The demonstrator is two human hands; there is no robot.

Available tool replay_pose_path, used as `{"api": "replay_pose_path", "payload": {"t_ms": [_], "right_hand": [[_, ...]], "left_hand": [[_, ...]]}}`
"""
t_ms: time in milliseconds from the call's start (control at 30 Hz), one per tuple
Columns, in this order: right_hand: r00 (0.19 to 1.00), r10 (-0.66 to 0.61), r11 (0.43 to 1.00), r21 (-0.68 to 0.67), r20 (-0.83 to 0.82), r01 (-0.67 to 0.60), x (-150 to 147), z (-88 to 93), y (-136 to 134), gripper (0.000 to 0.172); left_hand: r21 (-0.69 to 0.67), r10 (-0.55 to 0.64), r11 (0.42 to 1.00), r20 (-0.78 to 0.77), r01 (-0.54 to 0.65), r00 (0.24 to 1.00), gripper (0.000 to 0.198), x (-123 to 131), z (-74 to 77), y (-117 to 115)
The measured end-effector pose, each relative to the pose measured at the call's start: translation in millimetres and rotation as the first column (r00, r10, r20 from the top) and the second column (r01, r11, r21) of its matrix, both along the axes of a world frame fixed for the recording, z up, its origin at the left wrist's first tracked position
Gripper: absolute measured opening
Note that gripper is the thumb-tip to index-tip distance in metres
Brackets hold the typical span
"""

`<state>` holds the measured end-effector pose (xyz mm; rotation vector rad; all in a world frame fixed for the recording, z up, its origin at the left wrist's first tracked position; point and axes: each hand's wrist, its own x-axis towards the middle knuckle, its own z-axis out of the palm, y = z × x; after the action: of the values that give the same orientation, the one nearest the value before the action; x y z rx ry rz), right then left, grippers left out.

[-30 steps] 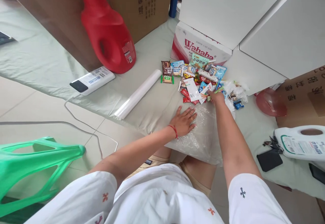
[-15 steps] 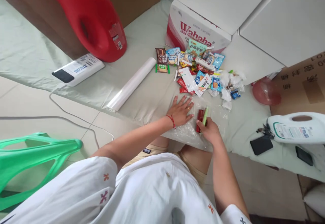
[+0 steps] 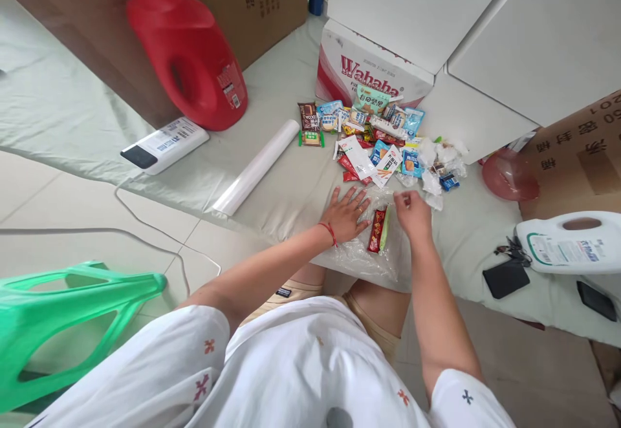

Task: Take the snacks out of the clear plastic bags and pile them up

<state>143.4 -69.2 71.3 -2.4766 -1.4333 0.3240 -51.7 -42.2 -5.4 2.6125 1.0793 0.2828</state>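
My left hand (image 3: 347, 213) lies flat, fingers spread, on a clear plastic bag (image 3: 359, 256) at the near edge of a covered low surface. A red snack bar (image 3: 376, 231) and a thin green stick (image 3: 385, 227) lie on the bag, just left of my right hand (image 3: 413, 211). My right hand hovers above the bag's far edge with fingers curled; I cannot make out anything in them. Beyond both hands lies a pile of small snack packets (image 3: 373, 137).
A roll of plastic film (image 3: 257, 168) lies left of the pile. A red detergent jug (image 3: 187, 46), a white device (image 3: 165, 145), a Wahaha box (image 3: 371, 69), cardboard boxes, a white jug (image 3: 570, 244), a black wallet (image 3: 506, 279) and a green stool (image 3: 72, 318) surround the spot.
My right hand reached into the snack pile, brought back the red bar and green stick, laid them on the bag, and has let go and moved back toward the pile.
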Motion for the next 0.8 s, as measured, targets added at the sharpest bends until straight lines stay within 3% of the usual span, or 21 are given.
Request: {"api": "replay_pose_path", "payload": {"t_ms": [67, 167, 300, 367, 467, 633, 667, 733, 800], "right_hand": [[1.0, -0.009, 0.998, 0.059, -0.005, 0.009, 1, 5.8, 39, 0.034], [0.993, 0.112, 0.989, 0.094, 0.027, -0.114, -17, 8.6, 86, 0.033], [0.886, 0.434, 0.9, -0.034, 0.165, -0.435, -61, 4.9, 110, 0.037], [0.807, 0.544, 0.839, -0.153, 0.23, -0.522, -78, 1.7, 112, 0.037], [0.793, 0.54, 0.84, -0.238, 0.283, -0.487, -92, -3.5, 117, 0.043], [0.898, 0.408, 0.899, -0.244, 0.163, -0.364, -96, -2.6, 147, 0.036], [0.924, 0.37, 0.914, -0.215, 0.095, -0.344, -92, 1.7, 152, 0.033], [0.952, 0.269, 0.961, -0.026, -0.147, -0.276, -78, 16.4, 157, 0.029], [0.883, 0.206, 0.968, 0.222, -0.422, -0.12, -55, 38.3, 150, 0.028]], "left_hand": [[-0.003, 0.002, 1.0, 0.0, -0.002, 1.0, 0.068, 0, 0.0, 0], [0.001, 0.003, 1.0, 0.015, -0.003, 1.0, 0.067, -1, -0.3, -1], [-0.002, -0.003, 1.0, 0.034, 0.003, 0.999, 0.066, -2, -0.2, 0], [-0.009, -0.007, 1.0, 0.046, 0.007, 0.999, 0.065, -2, 0.2, 1], [-0.015, -0.023, 1.0, 0.059, 0.024, 0.998, 0.065, -2, 1.1, 2], [-0.038, -0.02, 0.999, 0.036, 0.021, 0.999, 0.066, -2, 2.0, 1], [-0.044, -0.017, 0.999, 0.028, 0.018, 0.999, 0.066, -2, 1.8, 1], [-0.048, -0.014, 0.999, 0.018, 0.015, 1.0, 0.066, -1, 1.0, 1], [-0.045, -0.014, 0.999, 0.021, 0.015, 1.0, 0.066, -1, -0.1, 1]]}}
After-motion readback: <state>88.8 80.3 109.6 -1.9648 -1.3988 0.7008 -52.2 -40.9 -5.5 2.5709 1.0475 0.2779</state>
